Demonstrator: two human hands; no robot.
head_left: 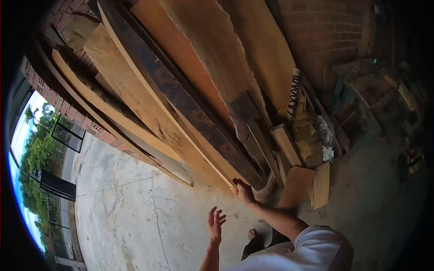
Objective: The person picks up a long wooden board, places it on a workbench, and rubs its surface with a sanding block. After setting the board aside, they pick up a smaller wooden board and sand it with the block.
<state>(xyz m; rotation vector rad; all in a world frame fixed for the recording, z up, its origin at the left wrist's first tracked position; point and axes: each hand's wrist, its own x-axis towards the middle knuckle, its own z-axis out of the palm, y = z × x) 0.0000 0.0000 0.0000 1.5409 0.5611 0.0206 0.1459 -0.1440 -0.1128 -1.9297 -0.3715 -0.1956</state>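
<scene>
My right hand (244,192) is closed around the edge of a long wooden plank (199,147), near its lower end. This plank has a pale narrow edge and leans steeply among other boards. To the left of that grip, my left hand (216,222) is raised above the concrete floor with its fingers apart, holding nothing. Close beside the held plank leans a dark, mottled board (181,97). On its other side stands a wide light-brown board (135,113) with knots.
More slabs lean on the brick wall (325,27), including a rough-edged board (217,49). Short wood offcuts (321,185) and a yellowish sack (307,131) sit at the right. Dim clutter (370,90) lies farther right. A cracked concrete floor (122,212) extends left toward a black gate (56,185).
</scene>
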